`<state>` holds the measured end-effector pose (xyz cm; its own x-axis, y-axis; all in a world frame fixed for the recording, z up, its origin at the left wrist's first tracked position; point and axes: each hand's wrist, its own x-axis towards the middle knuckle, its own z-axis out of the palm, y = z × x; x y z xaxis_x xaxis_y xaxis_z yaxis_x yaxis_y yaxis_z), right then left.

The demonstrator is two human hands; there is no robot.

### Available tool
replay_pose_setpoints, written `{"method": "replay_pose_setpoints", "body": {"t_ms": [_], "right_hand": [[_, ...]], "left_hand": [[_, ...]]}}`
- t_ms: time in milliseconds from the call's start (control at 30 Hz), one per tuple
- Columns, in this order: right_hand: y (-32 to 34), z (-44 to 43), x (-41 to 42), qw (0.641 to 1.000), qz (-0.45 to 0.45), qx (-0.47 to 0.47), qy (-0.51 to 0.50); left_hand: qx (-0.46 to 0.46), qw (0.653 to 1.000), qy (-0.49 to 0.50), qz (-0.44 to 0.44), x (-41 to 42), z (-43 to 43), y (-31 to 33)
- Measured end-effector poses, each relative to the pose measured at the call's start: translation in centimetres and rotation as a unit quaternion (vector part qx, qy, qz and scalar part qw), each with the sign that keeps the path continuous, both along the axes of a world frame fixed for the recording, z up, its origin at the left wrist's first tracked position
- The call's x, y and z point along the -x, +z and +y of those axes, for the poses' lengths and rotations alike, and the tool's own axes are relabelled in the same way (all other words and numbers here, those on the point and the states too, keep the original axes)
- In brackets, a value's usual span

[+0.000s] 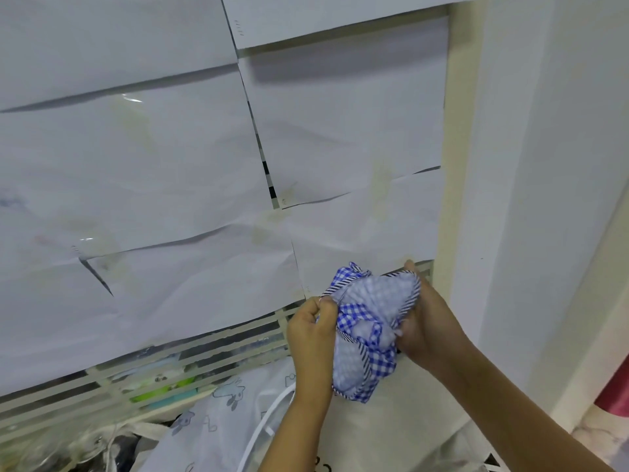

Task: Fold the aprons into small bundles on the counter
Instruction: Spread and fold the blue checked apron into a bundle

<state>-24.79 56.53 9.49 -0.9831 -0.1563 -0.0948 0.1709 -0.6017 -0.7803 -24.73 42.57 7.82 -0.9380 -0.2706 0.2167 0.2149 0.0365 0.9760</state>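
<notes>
And here is the apron (369,330), blue-and-white check with a dark striped trim, scrunched into a tight bundle and held up in the air between both hands. The left hand (311,330) is at the bundle's left side, its fingers (326,306) curled in and pinching the striped edge. The right hand (427,323) wraps the other side, its fingers (410,266) curled over the top of the cloth and the palm cupping it from the right. Both have a firm hold, and the cloth is bunched between them.

The bundle hangs in front of a window (218,345) with pale bars, most of it covered by overlapping white paper sheets (143,158), some stained yellowish. Directly below the hands lies a heap of white fabric printed with little rabbits (231,398), and a white strap (269,417) loops across it. A white wall (544,165) rises on the right, and a strip of pink cloth (616,386) shows at the far right edge.
</notes>
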Motion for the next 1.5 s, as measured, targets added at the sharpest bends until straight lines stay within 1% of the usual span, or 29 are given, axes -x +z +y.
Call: {"method": "replay_pose_setpoints", "body": {"t_ms": [33,67,167,267,300,367,467,600,733,833,900,967,1033,1100,1133,1233,1300,1333,1367,1433,1467,1500], "right_hand": [[-0.2,0.1,0.5,0.999,0.013,-0.027,0.017],[-0.3,0.4,0.8,0.996,0.039,-0.053,0.063],[-0.9,2.1,1.3,0.971,0.105,-0.160,0.146],[-1.5,3.5,1.1,0.956,0.139,-0.170,0.193],[-1.7,3.7,1.1,0.953,0.154,-0.178,0.191],[-1.5,3.5,0.9,0.949,0.179,-0.204,0.160],[-0.6,2.9,0.5,0.938,0.217,-0.255,0.087],[-0.1,2.9,1.1,0.929,0.218,-0.298,0.029],[0.0,2.8,1.4,0.900,0.212,-0.381,-0.010],[-0.1,2.2,0.8,0.898,0.217,-0.379,-0.053],[0.2,1.7,0.2,0.893,0.229,-0.379,-0.081],[0.3,1.4,0.2,0.887,0.229,-0.387,-0.105],[0.3,1.3,0.2,0.890,0.206,-0.390,-0.113],[0.5,1.4,0.2,0.889,0.188,-0.402,-0.111],[0.6,1.4,0.2,0.880,0.188,-0.423,-0.110],[1.1,1.6,0.0,0.830,0.228,-0.496,-0.117],[1.7,1.5,-0.8,0.808,0.274,-0.507,-0.125],[2.0,1.6,-1.2,0.805,0.294,-0.499,-0.128],[2.3,1.8,-1.8,0.811,0.312,-0.477,-0.127],[2.6,2.4,-2.6,0.838,0.333,-0.421,-0.098],[2.9,2.6,-3.1,0.843,0.339,-0.411,-0.079],[2.8,2.7,-3.4,0.837,0.346,-0.417,-0.076]], "left_hand": [[-0.007,1.000,0.014,-0.011,0.4,-0.1,-0.3],[-0.016,1.000,0.015,-0.021,0.6,-0.3,-0.6],[0.000,0.999,0.012,-0.034,0.7,-0.6,-1.3],[0.013,0.999,-0.014,-0.033,0.8,-0.7,-1.7],[0.014,0.999,-0.022,-0.032,0.9,-0.8,-1.8],[0.009,0.999,-0.037,-0.034,1.1,-0.8,-2.0],[-0.043,0.991,-0.119,-0.041,1.3,-1.1,-2.0],[-0.030,0.976,-0.204,-0.064,1.1,-1.4,-1.4],[-0.018,0.963,-0.259,-0.073,0.2,-1.5,-0.2],[-0.013,0.949,-0.311,-0.057,-0.4,-1.8,1.0],[0.007,0.941,-0.335,-0.052,-0.8,-1.9,2.1],[0.041,0.944,-0.323,-0.056,-1.1,-1.6,3.0],[0.089,0.954,-0.280,-0.065,-1.1,-1.5,3.3],[0.109,0.959,-0.256,-0.057,-1.1,-1.5,3.2],[0.116,0.963,-0.238,-0.052,-1.2,-1.3,3.2],[0.117,0.977,-0.178,-0.010,-1.5,-0.6,2.8],[0.098,0.983,-0.153,0.016,-1.8,-0.2,2.9],[0.099,0.984,-0.144,0.026,-2.0,0.0,3.1],[0.099,0.985,-0.138,0.033,-2.1,0.0,3.4],[0.091,0.988,-0.124,0.028,-1.9,-0.1,3.8],[0.079,0.989,-0.121,0.021,-1.9,-0.1,4.2],[0.071,0.990,-0.125,0.012,-1.7,-0.1,4.3]]}}
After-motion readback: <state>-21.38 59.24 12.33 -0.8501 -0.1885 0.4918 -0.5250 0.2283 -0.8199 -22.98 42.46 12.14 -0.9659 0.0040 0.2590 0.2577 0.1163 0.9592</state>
